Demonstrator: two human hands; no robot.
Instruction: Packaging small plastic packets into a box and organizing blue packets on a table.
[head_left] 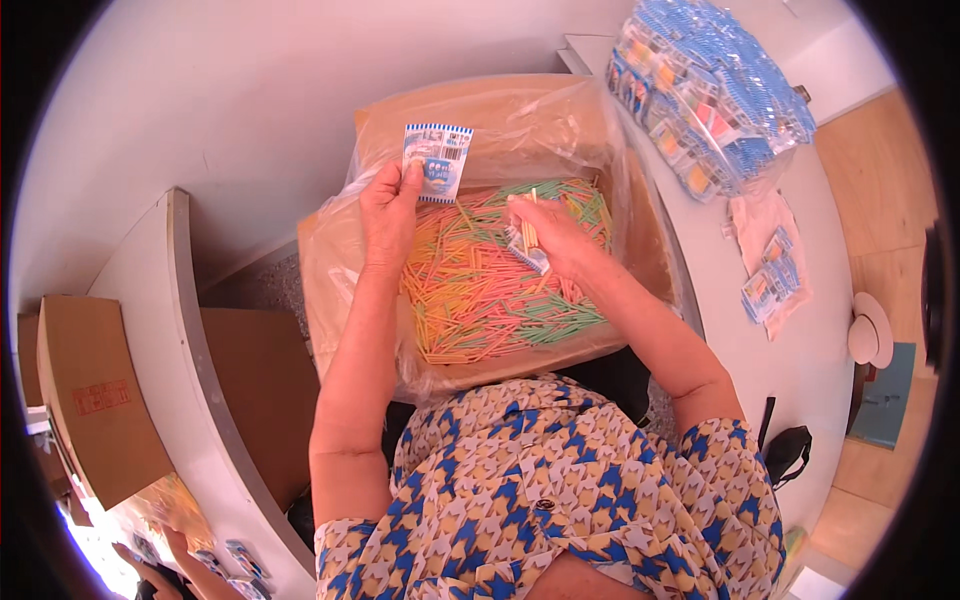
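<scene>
In front of me is a cardboard box (480,105) lined with a clear plastic bag (590,110). Loose thin sticks (470,300) in yellow, orange, pink and green fill it. My left hand (388,215) is closed, pinching a small blue-and-white packet (440,180) above the box's far left part. Over the sticks on the right, my right hand (555,235) is closed around a few pale yellow sticks (530,232). A second small packet (535,258) shows under its fingers; whether the sticks are inside that packet I cannot tell.
At the far right a big clear bag (715,110) of filled packets stands on a white table (790,390). Nearer, several packets (770,280) lie on a pink cloth (762,215). Left are a white partition (190,300), a brown carton (95,400) and another person's hands (180,550).
</scene>
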